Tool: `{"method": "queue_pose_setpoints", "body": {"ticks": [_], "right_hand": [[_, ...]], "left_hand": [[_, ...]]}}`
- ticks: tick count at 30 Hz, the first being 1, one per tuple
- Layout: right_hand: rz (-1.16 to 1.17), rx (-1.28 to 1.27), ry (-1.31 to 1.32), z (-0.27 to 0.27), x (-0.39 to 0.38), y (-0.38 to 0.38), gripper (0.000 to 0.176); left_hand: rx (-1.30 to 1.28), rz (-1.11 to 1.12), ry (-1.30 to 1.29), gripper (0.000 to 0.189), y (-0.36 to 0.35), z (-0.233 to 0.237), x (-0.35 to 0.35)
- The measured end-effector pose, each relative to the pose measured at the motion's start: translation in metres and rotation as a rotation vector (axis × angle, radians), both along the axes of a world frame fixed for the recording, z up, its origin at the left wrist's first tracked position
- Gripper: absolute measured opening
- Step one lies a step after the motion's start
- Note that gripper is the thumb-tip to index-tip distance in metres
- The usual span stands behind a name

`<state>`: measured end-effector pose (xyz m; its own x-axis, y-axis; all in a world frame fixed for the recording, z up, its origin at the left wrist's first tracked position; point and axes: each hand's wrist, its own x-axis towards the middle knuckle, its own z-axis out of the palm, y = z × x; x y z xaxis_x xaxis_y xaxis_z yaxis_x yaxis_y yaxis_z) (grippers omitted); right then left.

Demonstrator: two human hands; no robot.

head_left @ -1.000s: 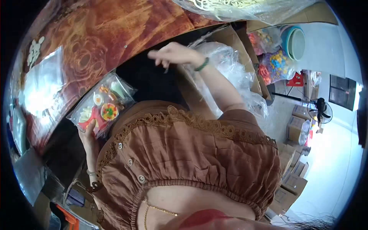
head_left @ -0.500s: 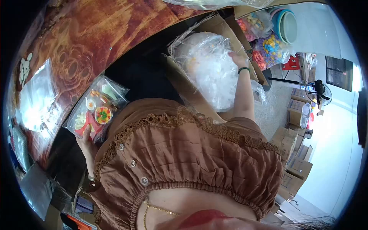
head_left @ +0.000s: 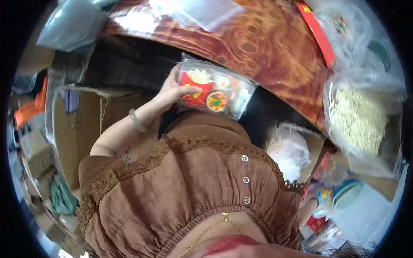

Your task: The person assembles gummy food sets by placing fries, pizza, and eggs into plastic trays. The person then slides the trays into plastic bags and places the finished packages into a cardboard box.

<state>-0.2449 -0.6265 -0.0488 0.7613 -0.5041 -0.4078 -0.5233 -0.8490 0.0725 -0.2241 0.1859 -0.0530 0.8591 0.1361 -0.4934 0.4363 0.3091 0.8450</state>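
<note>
My left hand [head_left: 171,91] is closed on the left end of a clear plastic bag of toy food [head_left: 216,101], with the thumb across its front. Through the film I see fries in a red carton, a fried egg, a round piece with coloured bits and some pale pieces that are blurred. The bag is held between my body and the edge of the table [head_left: 275,56]. Of my right arm only a piece of forearm [head_left: 306,210] shows at the lower right; its hand cannot be made out.
A carton with clear plastic bags [head_left: 289,150] stands right of my body. Farther right is a large bag of pale fries-like pieces [head_left: 359,116]. Flat clear bags [head_left: 211,13] and a red strip [head_left: 316,34] lie on the table. A big cardboard box [head_left: 79,133] is at left.
My view has turned left. The toy food bag is still in my left hand, now nearer the middle. My right hand has come away from the plastic bags in the carton.
</note>
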Motion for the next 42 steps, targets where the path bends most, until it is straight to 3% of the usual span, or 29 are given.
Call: {"method": "queue_pose_setpoints", "body": {"ticks": [2, 3, 4, 5, 6, 7, 8, 11, 13, 15, 16, 19, 20, 23, 26, 28, 30, 32, 34, 36, 39, 42], "right_hand": [[0.318, -0.215, -0.273, -0.014, 0.066, -0.008, 0.046], [0.442, -0.326, -0.403, -0.009, 0.052, -0.034, 0.047], [0.547, -0.446, -0.526, 0.047, 0.015, 0.025, 0.048], [0.364, -0.03, -0.364, 0.09, 0.054, 0.107, 0.039], [0.146, 0.433, -0.367, 0.107, 0.088, 0.189, 0.031], [0.21, 0.732, -0.423, 0.127, 0.102, 0.293, 0.023], [0.336, 0.883, -0.372, 0.124, 0.114, 0.354, 0.028], [0.873, 1.357, 0.054, 0.113, 0.132, 0.506, 0.065], [1.185, 1.347, 0.208, 0.088, 0.146, 0.575, 0.078], [1.46, 1.152, 0.168, 0.063, 0.156, 0.622, 0.086], [1.501, 1.099, 0.242, 0.052, 0.161, 0.637, 0.097], [1.595, 0.96, 0.351, 0.035, 0.163, 0.675, 0.106], [1.528, 0.933, 0.451, 0.034, 0.163, 0.686, 0.113], [1.708, 0.789, 0.478, 0.034, 0.163, 0.704, 0.114], [1.764, 0.863, 0.664, 0.053, 0.156, 0.706, 0.119], [1.775, 0.887, 0.722, 0.056, 0.162, 0.7, 0.12], [1.47, 0.986, 0.835, 0.026, 0.176, 0.695, 0.118], [1.393, 0.961, 0.81, 0.023, 0.17, 0.706, 0.114], [1.198, 1.01, 0.944, 0.033, 0.159, 0.719, 0.107], [1.181, 1.019, 0.987, 0.04, 0.16, 0.73, 0.101], [0.961, 1.086, 1.111, 0.073, 0.15, 0.76, 0.101], [1.017, 1.137, 1.062, 0.088, 0.158, 0.794, 0.099]], "left_hand": [[0.058, -0.003, -0.054, 0.104, 0.008, -0.01, -0.001], [0.128, -0.026, -0.039, 0.108, 0.009, -0.022, -0.004], [0.059, 0.01, -0.1, 0.116, 0.007, -0.027, -0.004], [0.049, 0.028, -0.095, 0.116, 0.009, -0.029, -0.007], [0.052, 0.01, -0.123, 0.117, 0.009, -0.025, -0.008], [0.054, -0.003, -0.151, 0.119, 0.009, -0.024, -0.01], [0.049, 0.025, -0.155, 0.119, 0.008, -0.026, -0.014], [0.127, 0.123, -0.168, 0.121, 0.005, -0.05, -0.037], [0.105, 0.186, -0.214, 0.123, 0.0, -0.045, -0.048], [0.192, 0.254, -0.214, 0.122, -0.002, -0.039, -0.055], [0.239, 0.278, -0.26, 0.122, -0.005, -0.046, -0.059], [0.326, 0.312, -0.184, 0.119, -0.001, -0.022, -0.08], [0.343, 0.31, -0.189, 0.119, 0.0, -0.018, -0.084], [0.303, 0.362, -0.217, 0.123, 0.002, -0.005, -0.098], [0.378, 0.34, -0.187, 0.131, 0.011, -0.001, -0.108], [0.396, 0.177, -0.125, 0.133, 0.017, 0.005, -0.113], [0.391, 0.116, -0.132, 0.131, 0.023, 0.003, -0.11], [0.256, 0.169, -0.073, 0.125, 0.027, -0.004, -0.103], [0.223, 0.212, -0.056, 0.122, 0.029, 0.0, -0.104], [0.179, 0.245, -0.038, 0.119, 0.034, 0.013, -0.106], [0.237, 0.272, -0.006, 0.117, 0.061, 0.054, -0.11], [0.383, 0.224, 0.004, 0.118, 0.119, 0.108, -0.125]]}}
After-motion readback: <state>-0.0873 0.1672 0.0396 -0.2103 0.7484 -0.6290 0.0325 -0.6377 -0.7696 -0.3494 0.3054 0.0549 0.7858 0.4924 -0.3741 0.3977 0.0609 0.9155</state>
